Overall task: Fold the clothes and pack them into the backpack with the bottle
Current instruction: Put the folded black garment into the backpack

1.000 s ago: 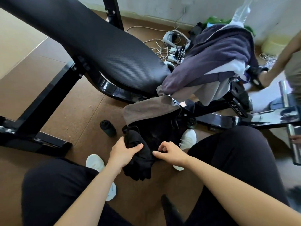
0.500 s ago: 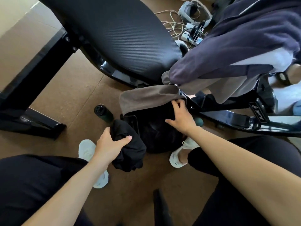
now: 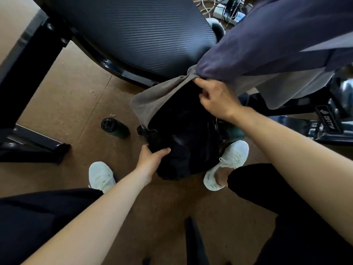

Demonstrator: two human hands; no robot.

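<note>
Brown, cork-textured floor (image 3: pixel 66 88). Matte black backpack (image 3: pixel 187 127) sits on it. Left hand (image 3: pixel 150 159) grips a crumpled black garment (image 3: pixel 175 165) at the backpack's near-left edge. Right hand (image 3: pixel 215 98) pinches soft grey cloth (image 3: pixel 152 98) at its far rim. Dark green cylindrical bottle (image 3: pixel 114 127) is left of the backpack.

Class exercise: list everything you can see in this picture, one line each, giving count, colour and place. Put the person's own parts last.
backpack: one, black, on the floor between the feet
black garment: one, bundled at the backpack's near side
grey garment: one, hanging from the bench over the backpack
purple garment: one, heaped on the bench, upper right
bottle: one, dark green, on the floor left of the backpack
bench pad: one, black, top
power strip: one, white, with cables, top edge
shoes: two, white, on the floor
left hand: grips the black garment
right hand: pinches the grey garment's edge
</note>
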